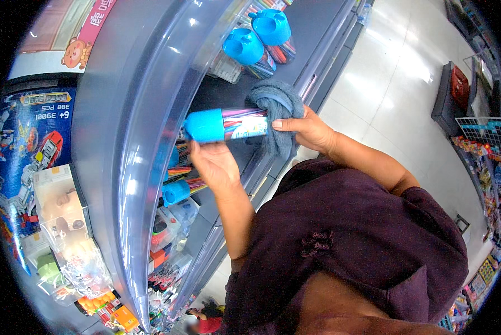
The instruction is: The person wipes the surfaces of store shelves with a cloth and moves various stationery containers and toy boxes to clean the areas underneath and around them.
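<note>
A clear tube of coloured pens or pencils (245,124) with a blue, cup-shaped lid (206,125) lies sideways in front of me, above the shelf. My left hand (217,165) holds it at the lid end, palm turned up and thumb against the lid's lower edge; its other fingers are mostly hidden. A grey-blue fluffy cloth (277,98) is bunched around the tube's other end. My right hand (313,130) grips that cloth, its thumb lying over the front of it near the tube's printed label.
Two similar blue-lidded tubes (256,39) stand on the dark shelf (305,25); more blue-lidded tubes (177,191) lie nearer. A curved clear plastic shelf guard (150,104) runs along the left. Boxed toys (34,138) stand beyond it. A tiled aisle floor (376,96) lies right.
</note>
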{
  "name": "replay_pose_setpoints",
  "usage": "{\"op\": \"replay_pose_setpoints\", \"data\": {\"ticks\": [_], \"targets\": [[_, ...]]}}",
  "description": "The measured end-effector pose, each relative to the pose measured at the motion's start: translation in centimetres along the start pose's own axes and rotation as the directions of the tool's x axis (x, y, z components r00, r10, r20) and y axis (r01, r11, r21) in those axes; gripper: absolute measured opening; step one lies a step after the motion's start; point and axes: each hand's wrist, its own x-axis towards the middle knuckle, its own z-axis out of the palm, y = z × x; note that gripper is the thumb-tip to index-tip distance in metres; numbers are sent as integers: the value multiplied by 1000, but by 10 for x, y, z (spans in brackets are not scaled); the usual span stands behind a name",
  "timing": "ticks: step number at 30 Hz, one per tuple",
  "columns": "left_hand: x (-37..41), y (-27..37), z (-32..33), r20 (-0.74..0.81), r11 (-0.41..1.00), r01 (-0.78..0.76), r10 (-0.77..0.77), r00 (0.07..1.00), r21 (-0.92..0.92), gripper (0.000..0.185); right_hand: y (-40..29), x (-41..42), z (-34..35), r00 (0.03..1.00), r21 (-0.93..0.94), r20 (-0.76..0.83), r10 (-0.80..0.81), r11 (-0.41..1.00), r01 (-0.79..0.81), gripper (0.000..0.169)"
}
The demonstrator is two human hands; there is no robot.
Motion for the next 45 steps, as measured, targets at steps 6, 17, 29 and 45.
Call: {"op": "replay_pose_setpoints", "data": {"ticks": [6, 17, 29, 45], "targets": [[-2, -19, -29, -165, 992, 124, -120, 979, 17, 54, 1, -7, -8, 960, -465, 140, -241, 840, 279, 44], [-11, -4, 9, 161, 966, 38, -81, 984, 254, 85, 1, -10, -7, 972, -174, 65, 224, 962, -210, 48], [-44, -28, -5, 228, 792, 39, -223, 948, 610, 83, -25, 0, 28, 840, -533, 428, -334, 657, 533, 31], [-20, -4, -23, -30, 984, -117, 123, 992, 135, 63, 6, -15, -5, 971, 185, 139, 196, 958, -220, 46]]}}
